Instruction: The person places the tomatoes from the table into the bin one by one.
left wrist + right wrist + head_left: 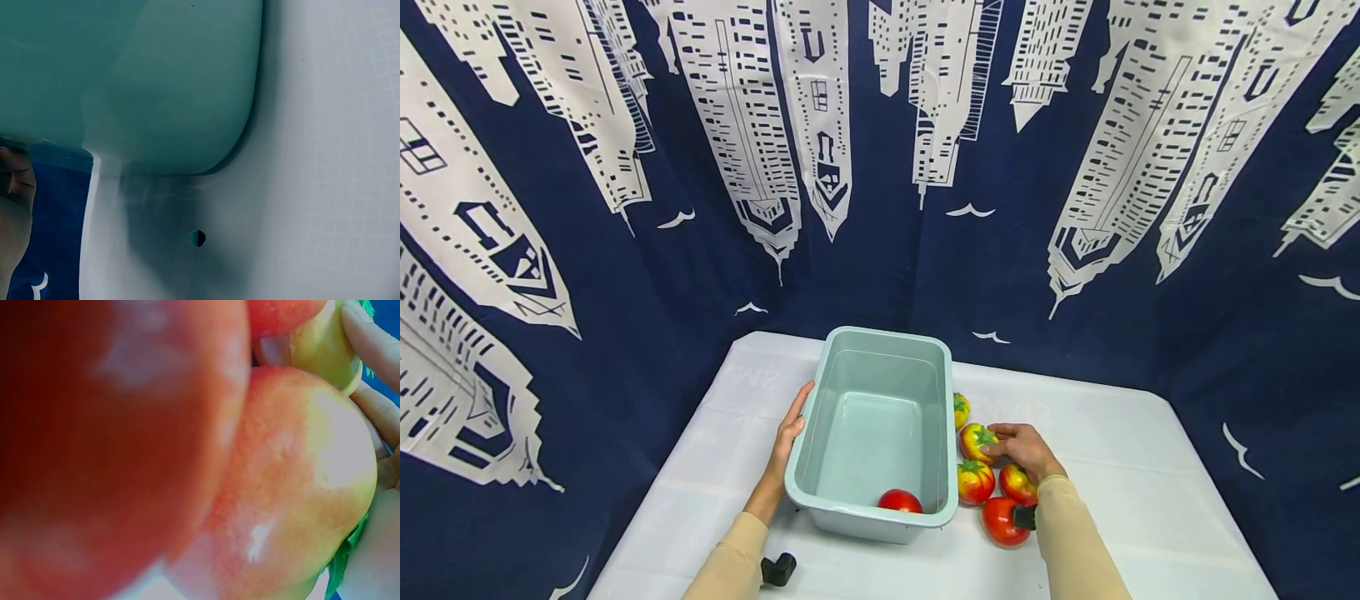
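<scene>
A pale green plastic bin (877, 442) stands on the table, with one red tomato (899, 501) in its near right corner. My left hand (784, 440) grips the bin's left rim; the left wrist view shows its curled fingers (19, 175) at the bin's edge. To the right of the bin, my right hand (1028, 450) holds a yellow-and-red tomato (973, 441) with green leaves between thumb and fingers. Near that hand lie a yellow-red tomato (975, 483), another one (1017, 483) under the wrist, and a large red tomato (1002, 523).
A partly hidden yellow tomato (961, 410) sits against the bin's far right side. The white tabletop (1120, 483) ends at a dark blue cloth (880, 283) with white buildings. A black wrist camera (778, 570) is on the left forearm, another (1024, 517) on the right.
</scene>
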`<move>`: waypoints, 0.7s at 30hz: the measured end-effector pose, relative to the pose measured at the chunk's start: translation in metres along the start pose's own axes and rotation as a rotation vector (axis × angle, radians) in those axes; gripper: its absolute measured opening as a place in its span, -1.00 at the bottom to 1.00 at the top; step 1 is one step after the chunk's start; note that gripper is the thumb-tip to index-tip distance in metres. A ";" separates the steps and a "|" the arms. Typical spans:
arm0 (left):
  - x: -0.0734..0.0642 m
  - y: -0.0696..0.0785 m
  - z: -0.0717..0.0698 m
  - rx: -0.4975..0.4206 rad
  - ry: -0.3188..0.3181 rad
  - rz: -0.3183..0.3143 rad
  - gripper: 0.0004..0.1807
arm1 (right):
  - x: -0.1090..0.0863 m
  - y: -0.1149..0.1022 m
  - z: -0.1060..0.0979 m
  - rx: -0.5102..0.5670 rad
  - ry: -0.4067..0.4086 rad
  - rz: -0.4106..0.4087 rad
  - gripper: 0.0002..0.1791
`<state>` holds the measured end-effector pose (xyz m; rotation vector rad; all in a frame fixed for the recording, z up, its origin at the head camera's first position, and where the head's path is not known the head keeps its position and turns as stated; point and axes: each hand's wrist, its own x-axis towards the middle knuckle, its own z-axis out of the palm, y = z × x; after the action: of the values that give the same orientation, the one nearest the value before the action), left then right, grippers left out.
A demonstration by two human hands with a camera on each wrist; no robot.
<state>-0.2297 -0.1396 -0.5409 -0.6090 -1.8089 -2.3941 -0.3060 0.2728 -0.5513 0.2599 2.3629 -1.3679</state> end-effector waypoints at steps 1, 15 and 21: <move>0.000 0.000 0.000 0.000 0.005 -0.002 -0.34 | -0.001 0.000 0.000 -0.001 -0.001 0.000 -0.25; -0.001 0.008 0.005 -0.014 -0.007 -0.014 -0.32 | -0.002 -0.002 -0.001 0.004 0.022 -0.041 -0.25; -0.001 0.007 0.004 -0.010 -0.014 -0.025 -0.32 | -0.004 -0.011 -0.011 0.030 0.043 -0.096 -0.26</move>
<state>-0.2255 -0.1382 -0.5338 -0.6096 -1.8222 -2.4216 -0.3087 0.2772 -0.5364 0.1883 2.4193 -1.4566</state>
